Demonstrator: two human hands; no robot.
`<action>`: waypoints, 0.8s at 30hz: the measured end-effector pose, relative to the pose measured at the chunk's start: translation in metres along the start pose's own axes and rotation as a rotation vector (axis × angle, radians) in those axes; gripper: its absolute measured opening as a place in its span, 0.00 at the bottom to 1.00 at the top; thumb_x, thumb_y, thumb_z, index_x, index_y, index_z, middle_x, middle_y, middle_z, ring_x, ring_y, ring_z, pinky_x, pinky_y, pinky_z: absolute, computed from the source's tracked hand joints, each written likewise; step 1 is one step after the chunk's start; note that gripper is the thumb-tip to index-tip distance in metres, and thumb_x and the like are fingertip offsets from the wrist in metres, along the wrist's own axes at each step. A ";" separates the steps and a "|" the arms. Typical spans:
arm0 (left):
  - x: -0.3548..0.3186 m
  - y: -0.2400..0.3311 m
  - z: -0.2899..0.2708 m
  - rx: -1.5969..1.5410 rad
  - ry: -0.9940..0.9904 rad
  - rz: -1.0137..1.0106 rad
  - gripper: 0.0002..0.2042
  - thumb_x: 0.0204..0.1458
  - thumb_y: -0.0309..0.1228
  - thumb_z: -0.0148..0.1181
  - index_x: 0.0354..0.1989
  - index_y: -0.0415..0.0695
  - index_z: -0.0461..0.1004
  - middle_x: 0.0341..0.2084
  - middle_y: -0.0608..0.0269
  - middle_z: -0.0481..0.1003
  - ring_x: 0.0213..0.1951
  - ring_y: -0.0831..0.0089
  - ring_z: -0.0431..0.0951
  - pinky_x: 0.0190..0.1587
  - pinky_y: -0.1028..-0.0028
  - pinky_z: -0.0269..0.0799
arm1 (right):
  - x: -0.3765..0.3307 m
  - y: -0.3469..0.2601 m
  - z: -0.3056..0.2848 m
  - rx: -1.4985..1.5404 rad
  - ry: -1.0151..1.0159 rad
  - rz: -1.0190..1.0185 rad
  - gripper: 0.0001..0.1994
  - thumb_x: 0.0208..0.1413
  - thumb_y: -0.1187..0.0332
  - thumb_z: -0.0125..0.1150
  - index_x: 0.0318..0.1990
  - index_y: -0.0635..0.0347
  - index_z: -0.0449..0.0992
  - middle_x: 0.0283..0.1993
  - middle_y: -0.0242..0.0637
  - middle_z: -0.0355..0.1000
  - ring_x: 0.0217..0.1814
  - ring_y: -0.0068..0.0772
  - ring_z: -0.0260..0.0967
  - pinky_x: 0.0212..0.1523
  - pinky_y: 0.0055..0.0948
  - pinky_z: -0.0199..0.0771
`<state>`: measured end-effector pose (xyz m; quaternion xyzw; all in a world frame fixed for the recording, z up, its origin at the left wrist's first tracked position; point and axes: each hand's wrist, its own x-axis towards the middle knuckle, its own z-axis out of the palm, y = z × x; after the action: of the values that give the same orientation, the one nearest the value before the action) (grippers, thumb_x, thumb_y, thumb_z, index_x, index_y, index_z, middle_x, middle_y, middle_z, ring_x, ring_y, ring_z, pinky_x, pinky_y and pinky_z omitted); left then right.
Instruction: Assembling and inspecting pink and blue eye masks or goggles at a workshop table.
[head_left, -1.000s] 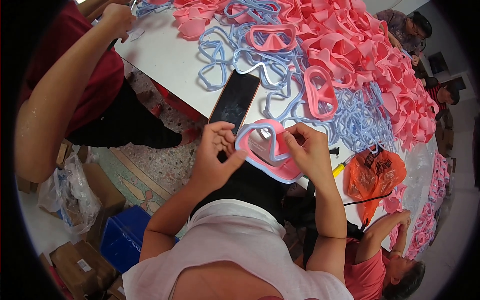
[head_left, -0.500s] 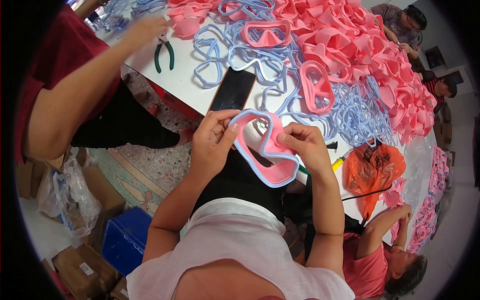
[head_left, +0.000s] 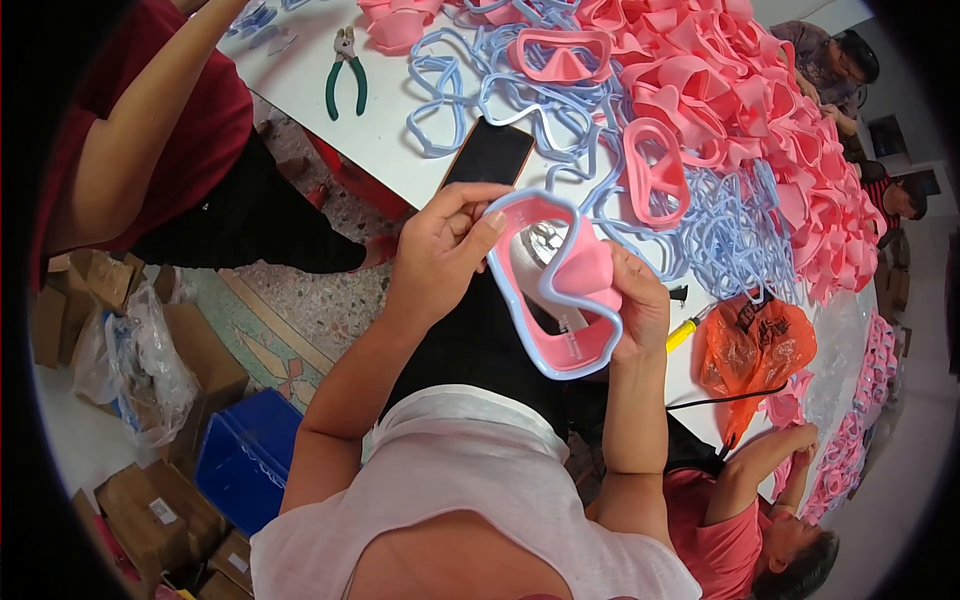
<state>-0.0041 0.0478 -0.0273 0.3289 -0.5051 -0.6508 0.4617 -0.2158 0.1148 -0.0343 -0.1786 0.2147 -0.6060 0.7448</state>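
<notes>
Left hand [head_left: 440,250] closed, thumb and fingers pinching upper rim of pink soft-rubber diving mask with pale-blue frame [head_left: 555,285], right hand [head_left: 635,305] curled, gripping its right side

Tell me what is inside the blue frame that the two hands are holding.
Inside the blue frame, held by the left hand and right hand, sits a pink rubber skirt. Through the opening a shiny metal thing shows; the rest is covered.
</notes>
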 end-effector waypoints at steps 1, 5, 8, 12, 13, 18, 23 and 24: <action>0.004 0.003 0.002 -0.022 0.024 0.000 0.12 0.62 0.25 0.55 0.52 0.35 0.70 0.32 0.69 0.73 0.30 0.88 0.70 0.27 0.86 0.63 | 0.004 0.001 0.003 0.012 0.057 0.009 0.13 0.63 0.68 0.53 0.46 0.72 0.70 0.43 0.45 0.75 0.45 0.34 0.76 0.51 0.32 0.76; 0.005 0.001 0.008 -0.036 0.050 0.084 0.13 0.60 0.23 0.56 0.53 0.35 0.68 0.32 0.70 0.67 0.32 0.88 0.69 0.31 0.86 0.64 | 0.013 0.010 -0.011 0.175 0.018 -0.196 0.15 0.61 0.67 0.48 0.49 0.71 0.69 0.46 0.47 0.74 0.51 0.39 0.74 0.57 0.41 0.73; -0.010 -0.001 0.011 -0.006 0.034 0.115 0.16 0.57 0.22 0.60 0.53 0.35 0.67 0.34 0.68 0.68 0.34 0.85 0.69 0.36 0.84 0.68 | 0.023 0.013 -0.004 0.116 0.031 -0.307 0.18 0.60 0.64 0.46 0.51 0.70 0.68 0.48 0.47 0.73 0.51 0.42 0.74 0.56 0.42 0.74; -0.031 -0.010 0.023 0.086 -0.072 0.132 0.22 0.50 0.22 0.68 0.52 0.35 0.66 0.36 0.64 0.69 0.35 0.82 0.72 0.36 0.81 0.71 | 0.034 0.020 -0.013 0.245 -0.032 -0.389 0.24 0.56 0.60 0.45 0.55 0.70 0.66 0.49 0.50 0.73 0.49 0.46 0.74 0.53 0.45 0.75; -0.033 -0.015 0.027 0.112 -0.089 0.196 0.24 0.49 0.22 0.68 0.53 0.35 0.64 0.37 0.62 0.69 0.35 0.80 0.73 0.36 0.80 0.72 | 0.036 0.021 -0.014 0.272 -0.006 -0.406 0.24 0.55 0.59 0.45 0.54 0.71 0.67 0.48 0.49 0.74 0.48 0.46 0.74 0.52 0.45 0.76; -0.025 -0.017 0.030 0.118 -0.055 0.320 0.23 0.52 0.20 0.64 0.56 0.33 0.64 0.37 0.60 0.68 0.35 0.78 0.74 0.35 0.78 0.76 | 0.041 0.021 -0.002 0.190 -0.051 -0.409 0.26 0.56 0.56 0.44 0.50 0.71 0.71 0.46 0.50 0.75 0.46 0.46 0.75 0.48 0.43 0.75; -0.015 -0.010 0.022 0.266 0.047 0.384 0.20 0.52 0.20 0.62 0.55 0.35 0.71 0.35 0.59 0.68 0.33 0.77 0.73 0.35 0.79 0.75 | 0.045 0.022 0.005 0.168 0.062 -0.397 0.22 0.59 0.58 0.43 0.48 0.69 0.73 0.46 0.49 0.76 0.46 0.45 0.75 0.50 0.47 0.74; -0.013 -0.008 0.021 0.317 0.050 0.411 0.20 0.51 0.19 0.62 0.54 0.35 0.71 0.34 0.59 0.69 0.33 0.76 0.73 0.35 0.79 0.75 | 0.045 0.021 0.004 0.128 0.058 -0.407 0.22 0.60 0.59 0.43 0.49 0.68 0.73 0.46 0.48 0.76 0.46 0.45 0.75 0.51 0.48 0.74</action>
<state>-0.0204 0.0676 -0.0298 0.3037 -0.6454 -0.4477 0.5392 -0.1891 0.0746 -0.0469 -0.1529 0.1567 -0.7613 0.6104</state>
